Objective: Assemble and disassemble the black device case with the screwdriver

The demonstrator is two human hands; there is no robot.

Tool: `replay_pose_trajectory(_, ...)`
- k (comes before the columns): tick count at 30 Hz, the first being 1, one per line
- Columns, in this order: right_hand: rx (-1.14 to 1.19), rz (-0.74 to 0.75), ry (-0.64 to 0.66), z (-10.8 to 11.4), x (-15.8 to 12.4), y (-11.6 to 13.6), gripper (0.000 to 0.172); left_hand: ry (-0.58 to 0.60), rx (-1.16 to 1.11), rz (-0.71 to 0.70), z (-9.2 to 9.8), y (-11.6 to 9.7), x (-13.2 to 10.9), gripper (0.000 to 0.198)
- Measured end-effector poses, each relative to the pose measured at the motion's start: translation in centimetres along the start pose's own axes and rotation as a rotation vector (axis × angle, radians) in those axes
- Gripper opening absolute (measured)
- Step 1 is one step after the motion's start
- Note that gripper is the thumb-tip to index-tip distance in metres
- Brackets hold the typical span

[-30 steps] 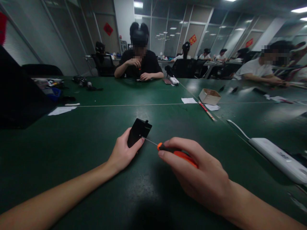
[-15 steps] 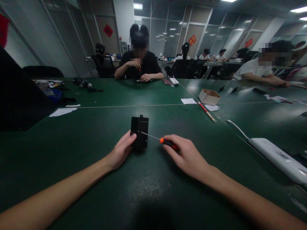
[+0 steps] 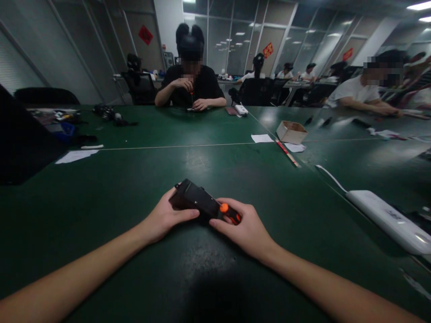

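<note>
Black box (image 3: pixel 193 201) sits on the green table (image 3: pixel 134 179), left hand (image 3: pixel 163 220) gripping one end, right hand (image 3: pixel 244 229) closed around an orange screwdriver (image 3: pixel 229 213) held against it; the box looks unopened, the work unfinished.

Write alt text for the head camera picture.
Two bare hands hold a small black box at a green table: the left hand grips its near side, the right hand holds an orange-handled screwdriver against it. A white power strip lies to the right.
</note>
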State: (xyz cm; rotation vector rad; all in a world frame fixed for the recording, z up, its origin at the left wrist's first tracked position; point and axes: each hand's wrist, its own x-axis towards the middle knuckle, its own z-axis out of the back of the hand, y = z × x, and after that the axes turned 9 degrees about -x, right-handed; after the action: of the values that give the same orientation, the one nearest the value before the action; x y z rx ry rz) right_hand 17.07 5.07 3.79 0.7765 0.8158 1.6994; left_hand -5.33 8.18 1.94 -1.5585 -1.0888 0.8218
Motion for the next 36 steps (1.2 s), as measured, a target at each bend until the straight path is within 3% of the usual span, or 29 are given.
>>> replay_pose_trajectory(5,-0.022,0.006,-0.022,1.2,-0.2,-0.2,0.036,-0.101,0.241,-0.128,-0.3,0.2,-0.3,0.059)
replay_pose_trajectory(11,-0.141,0.159,-0.009,1.8,-0.1,-0.5,0.034,0.01,0.593,-0.211,-0.8,-0.5,-0.8,0.055)
replay_pose_trajectory(16,-0.181,0.368,0.018,0.5,-0.4,-0.4,0.032,0.171,0.758,-0.417,-1.1,-1.0,-1.0,0.049)
replay_pose_trajectory(21,-0.238,0.451,0.076,1.2,-0.1,-0.4,0.034,0.095,0.769,-0.533,-1.0,-0.6,-1.3,0.038)
replay_pose_trajectory(23,-0.338,0.549,0.073,3.1,0.5,-0.3,0.042,0.06,0.763,-0.543,-0.9,-0.6,-1.4,0.036)
replay_pose_trajectory(24,-0.429,0.601,0.012,4.3,0.9,-0.1,0.043,0.042,0.761,-0.531,-0.9,-0.7,-1.4,0.035)
replay_pose_trajectory(29,-1.095,0.843,-0.202,10.1,2.0,1.7,0.047,-0.018,0.746,-0.421,-0.9,-0.9,-1.5,0.032)
replay_pose_trajectory(32,-1.285,0.922,-0.251,11.0,1.7,2.9,0.05,-0.011,0.756,-0.408,-0.8,-0.8,-1.5,0.033)
replay_pose_trajectory(36,-1.369,0.93,-0.236,10.5,1.0,3.6,0.049,-0.004,0.766,-0.391,-0.7,-0.6,-1.5,0.033)
